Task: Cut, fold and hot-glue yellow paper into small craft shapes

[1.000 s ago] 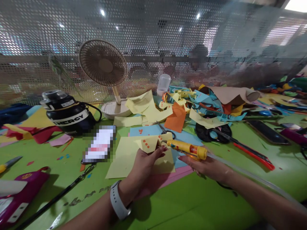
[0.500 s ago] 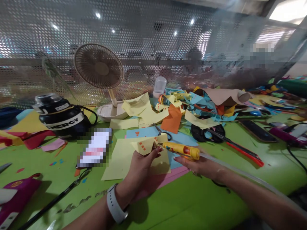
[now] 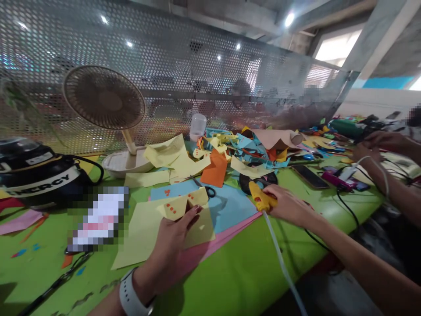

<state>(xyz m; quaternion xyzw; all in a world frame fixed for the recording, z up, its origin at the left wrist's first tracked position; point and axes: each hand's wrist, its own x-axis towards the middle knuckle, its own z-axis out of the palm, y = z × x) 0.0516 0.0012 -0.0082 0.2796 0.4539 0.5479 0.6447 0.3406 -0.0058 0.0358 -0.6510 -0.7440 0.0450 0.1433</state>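
Your left hand pinches folded yellow paper; your right hand grips a yellow glue gun.
Nearest, your left hand [image 3: 176, 228], nearly closed, thumb on top, has the folded yellow paper [image 3: 179, 205] with orange marks over a flat yellow sheet [image 3: 138, 232]; your forearm, wearing a white watch [image 3: 133, 292], reaches up from the bottom edge. Your right hand [image 3: 286, 204], curled round the glue gun [image 3: 261, 197], is right of the blue sheet [image 3: 233, 206], arm slanting in from lower right, white cord [image 3: 279, 254] trailing toward you. Beyond: scissors [image 3: 208, 189], orange paper [image 3: 214, 168], paper scraps [image 3: 243, 142], then the mesh panel [image 3: 184, 70].
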